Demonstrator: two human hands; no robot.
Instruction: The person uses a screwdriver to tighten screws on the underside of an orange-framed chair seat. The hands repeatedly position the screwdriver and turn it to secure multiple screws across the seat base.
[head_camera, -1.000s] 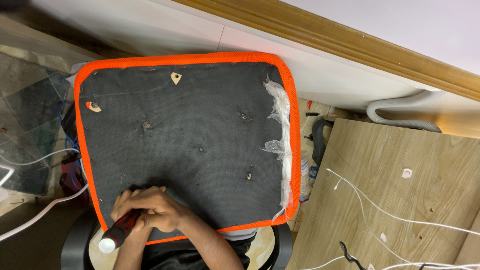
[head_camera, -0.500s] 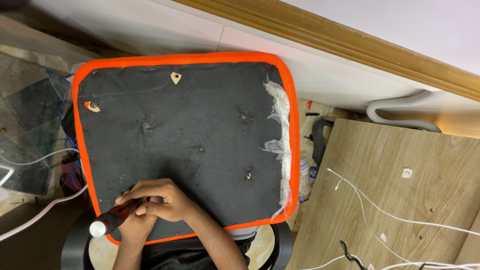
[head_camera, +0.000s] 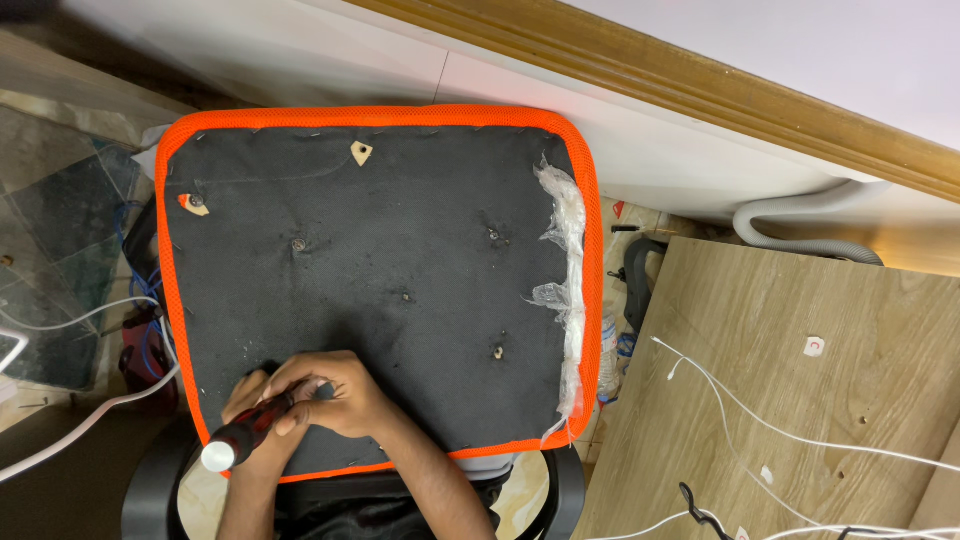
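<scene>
Overhead view. An upturned chair seat (head_camera: 380, 250), black fabric underside w/ orange mesh border, is seen filling the centre, resting on a black chair base partly visible at the bottom. A screwdriver (head_camera: 245, 436) w/ red-and-black handle & pale round cap is gripped near the seat's bottom-left corner, cap end pointing out over the orange edge. Right hand (head_camera: 330, 395) is clenched round the handle, fingers wrapped over it. Left hand (head_camera: 250, 390) is tucked just beneath & beside the right, touching the tool at the fabric; its grip can't be told, as it is mostly hidden. Tool tip is hidden under the fingers.

Several screw holes are dotted across the black fabric; two small torn patches are seen near the seat's top & left edges. Crumpled clear plastic (head_camera: 565, 270) is bunched along the seat's right edge. A light wooden board (head_camera: 780, 400) lies to the right on the floor, w/ thin white cables (head_camera: 740, 410) trailing over it. A grey corrugated hose (head_camera: 800, 225) is curved by the wall, upper right.
</scene>
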